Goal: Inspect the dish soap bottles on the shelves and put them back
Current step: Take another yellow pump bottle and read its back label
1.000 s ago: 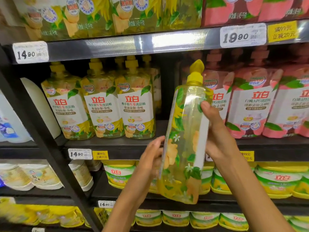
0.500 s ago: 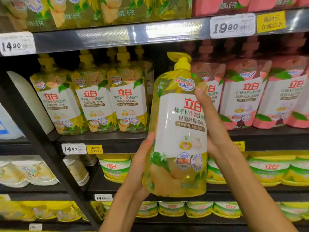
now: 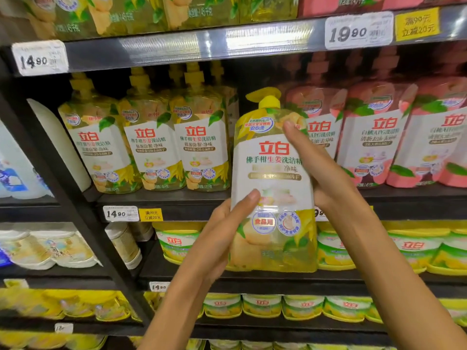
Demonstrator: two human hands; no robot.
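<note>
A yellow dish soap bottle [image 3: 274, 178] with a pump top and a white label is upright in front of the shelves, its front label facing me. My left hand [image 3: 222, 236] grips its lower left side, thumb across the label. My right hand [image 3: 318, 168] holds its upper right side, with the thumb near the top of the label. Three matching yellow bottles [image 3: 154, 147] stand in a row on the shelf [image 3: 161, 198] behind, left of the held one. A gap in the row lies behind the held bottle.
Pink bottles [image 3: 379, 140] fill the same shelf to the right. A metal shelf edge with price tags [image 3: 358, 30] runs overhead. Green and yellow tubs [image 3: 414, 248] sit on the shelves below. A black upright post [image 3: 63, 188] divides off white containers at the left.
The bottle was side-on a second ago and has been turned so its front label faces me. It now sits slightly further right and lower in view, with both hands still on it.
</note>
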